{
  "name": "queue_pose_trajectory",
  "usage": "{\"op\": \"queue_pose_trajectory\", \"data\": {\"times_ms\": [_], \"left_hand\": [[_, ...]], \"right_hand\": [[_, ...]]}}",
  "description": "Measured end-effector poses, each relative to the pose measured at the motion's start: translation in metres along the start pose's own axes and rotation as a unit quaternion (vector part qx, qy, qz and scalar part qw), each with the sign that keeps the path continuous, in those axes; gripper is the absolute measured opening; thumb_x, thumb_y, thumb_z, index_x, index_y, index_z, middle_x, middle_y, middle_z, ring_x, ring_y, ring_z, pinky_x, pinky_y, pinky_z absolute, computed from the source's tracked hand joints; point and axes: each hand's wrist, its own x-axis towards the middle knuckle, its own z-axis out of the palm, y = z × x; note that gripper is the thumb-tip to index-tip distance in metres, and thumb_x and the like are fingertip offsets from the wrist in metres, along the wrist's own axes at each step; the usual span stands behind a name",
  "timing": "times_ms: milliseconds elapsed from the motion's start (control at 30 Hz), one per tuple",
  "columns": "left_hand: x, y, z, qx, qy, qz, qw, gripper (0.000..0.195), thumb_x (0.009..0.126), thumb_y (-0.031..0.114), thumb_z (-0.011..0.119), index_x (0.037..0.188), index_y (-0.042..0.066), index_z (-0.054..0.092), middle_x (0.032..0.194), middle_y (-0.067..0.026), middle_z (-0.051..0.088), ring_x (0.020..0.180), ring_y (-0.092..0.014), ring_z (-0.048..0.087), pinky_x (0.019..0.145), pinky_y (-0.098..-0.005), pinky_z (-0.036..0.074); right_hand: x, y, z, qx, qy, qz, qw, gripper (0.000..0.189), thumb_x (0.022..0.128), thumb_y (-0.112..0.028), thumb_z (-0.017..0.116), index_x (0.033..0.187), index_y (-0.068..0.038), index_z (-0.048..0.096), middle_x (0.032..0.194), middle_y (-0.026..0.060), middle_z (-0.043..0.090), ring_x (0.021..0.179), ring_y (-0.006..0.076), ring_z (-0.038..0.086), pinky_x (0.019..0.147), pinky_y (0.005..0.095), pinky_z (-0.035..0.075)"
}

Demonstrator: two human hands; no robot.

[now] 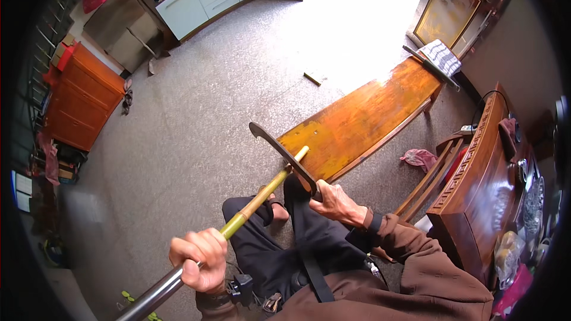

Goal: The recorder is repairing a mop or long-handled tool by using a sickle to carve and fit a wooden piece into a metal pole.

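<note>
My left hand [200, 256] is wrapped around a pole at the lower left, where a shiny metal tube [154, 293] meets a green bamboo stick [250, 209]. The bamboo slants up and away, its pale far end over the near end of a worn wooden bench [370, 116]. In my right hand [337, 203] is the handle of a billhook [279, 148], a long dark blade with a hooked tip. That blade crosses the bamboo close to its far end, with the hook pointing left. Whether the edge has cut into the bamboo cannot be seen.
A metal bar [432, 67] and a checked cloth [439, 55] lie at the bench's far end. To the right stands a wooden table [482, 205] holding glassware and bags. A small dark block [312, 79] rests on the floor. An orange cabinet [82, 98] stands left.
</note>
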Motion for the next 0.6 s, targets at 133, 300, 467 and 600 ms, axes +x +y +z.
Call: {"op": "queue_pose_trajectory", "data": {"times_ms": [133, 300, 467, 600], "left_hand": [[0.016, -0.008, 0.025, 0.029, 0.181, 0.032, 0.983, 0.049, 0.089, 0.056, 0.055, 0.073, 0.017, 0.03, 0.07, 0.0033, 0.028, 0.068, -0.01, 0.033, 0.066, -0.027, 0.031], [0.028, -0.021, 0.036, 0.088, 0.361, 0.116, 0.921, 0.048, 0.091, 0.056, 0.051, 0.072, 0.017, 0.03, 0.069, 0.0047, 0.028, 0.063, -0.007, 0.03, 0.061, -0.0216, 0.029], [0.032, -0.014, 0.026, 0.003, 0.216, 0.061, 0.975, 0.037, 0.098, 0.032, 0.034, 0.065, 0.016, 0.025, 0.045, 0.0052, 0.021, 0.035, -0.004, 0.01, 0.032, -0.0221, 0.013], [0.023, -0.008, 0.028, 0.054, 0.215, 0.037, 0.974, 0.03, 0.093, 0.02, 0.033, 0.065, 0.016, 0.022, 0.045, 0.0048, 0.022, 0.036, -0.004, 0.01, 0.034, -0.0215, 0.013]], "right_hand": [[0.001, -0.001, -0.001, -0.001, -0.004, 0.031, 1.0, 0.028, 0.079, -0.017, 0.061, 0.085, 0.004, 0.043, 0.067, 0.0307, 0.054, 0.071, 0.0506, 0.057, 0.057, 0.0512, 0.046], [-0.005, -0.003, 0.0, 0.003, 0.001, 0.013, 1.0, 0.027, 0.079, -0.015, 0.061, 0.085, 0.004, 0.043, 0.07, 0.0319, 0.055, 0.072, 0.0506, 0.057, 0.059, 0.0524, 0.045], [-0.013, 0.0, -0.006, -0.011, -0.011, -0.025, 1.0, 0.024, 0.079, -0.013, 0.061, 0.087, 0.002, 0.044, 0.07, 0.0283, 0.05, 0.067, 0.0498, 0.055, 0.056, 0.0517, 0.044], [-0.016, -0.005, -0.009, 0.022, 0.016, -0.014, 1.0, 0.026, 0.077, -0.014, 0.061, 0.088, 0.003, 0.046, 0.066, 0.0267, 0.053, 0.066, 0.0467, 0.058, 0.054, 0.0471, 0.044]]}}
